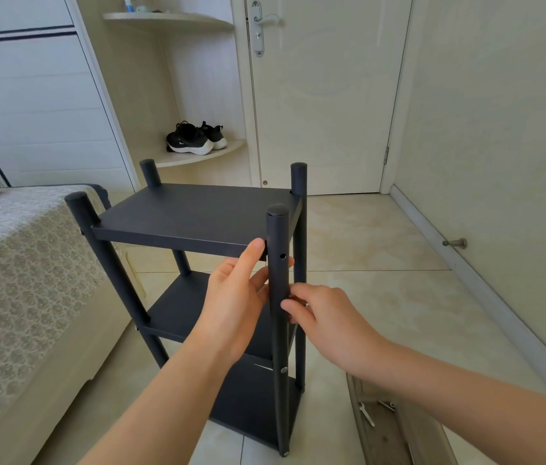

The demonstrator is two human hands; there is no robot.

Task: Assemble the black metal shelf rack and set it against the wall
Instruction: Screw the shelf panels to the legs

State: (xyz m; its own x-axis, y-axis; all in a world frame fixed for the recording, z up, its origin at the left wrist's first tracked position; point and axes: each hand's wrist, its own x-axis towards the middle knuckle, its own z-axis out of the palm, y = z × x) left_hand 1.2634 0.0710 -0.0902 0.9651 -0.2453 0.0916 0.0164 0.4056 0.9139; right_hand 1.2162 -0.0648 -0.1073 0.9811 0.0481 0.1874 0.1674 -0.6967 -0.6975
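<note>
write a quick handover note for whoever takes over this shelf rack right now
Left grip: holds the near right post at the top shelf corner, thumb on the shelf's edge.
Right grip: pinches the same post lower down; any screw in it is hidden.
Shelf rack: upright on the tile floor beside the bed, not against a wall.
Done: three shelves on four posts; a screw sits lower in this post.
To do: the hole by the top shelf looks empty, so probably fasten it, then set the rack against the wall.
Wrenches lie on the cardboard, right.
</note>
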